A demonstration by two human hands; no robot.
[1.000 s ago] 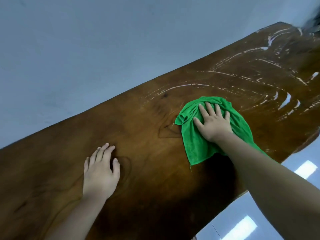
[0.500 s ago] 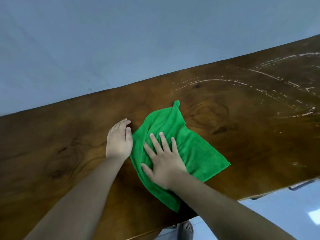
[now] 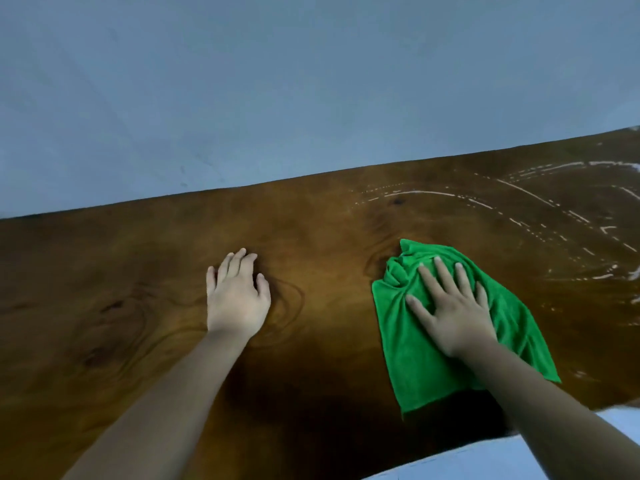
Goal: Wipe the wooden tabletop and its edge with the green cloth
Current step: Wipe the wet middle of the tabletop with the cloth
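Green cloth (image 3: 429, 368) lies on the wood surface (image 3: 311, 233) under your right hand (image 3: 450, 306), trailing to 5 o'clock. Right hand is flat, fingers spread, pressing, no grip. Left hand (image 3: 237, 299) at the cloth's 9 o'clock, well apart, flat, empty. Forearms cover pt of the near edge.

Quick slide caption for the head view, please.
Right hand presses the green cloth flat on the wooden tabletop; left hand rests apart on the wood.

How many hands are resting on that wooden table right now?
2. The left hand lies flat on the bare wooden tabletop near the middle; the right hand presses flat on the green cloth further right. No other hand shows.
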